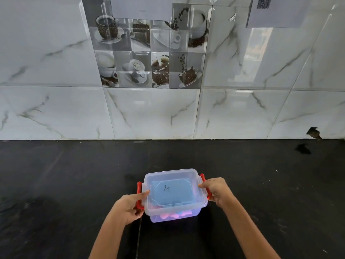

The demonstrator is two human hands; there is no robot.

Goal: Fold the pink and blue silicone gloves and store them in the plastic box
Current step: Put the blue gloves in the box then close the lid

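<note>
Dark counter (pixel 74 184) bare around | hands grip plastic box (pixel 174 215) sides: left (pixel 128 208), right (pixel 217 190)

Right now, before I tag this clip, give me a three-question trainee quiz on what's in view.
1. True or false: the lid sits on the plastic box.
2. Which colours show through the box's front wall? A) pink and blue B) green and yellow C) black only
3. Fill in: the left hand and right hand are each at a red ____ on the box's sides.

Key: 1 true; 2 A; 3 latch (left latch, right latch).
</note>
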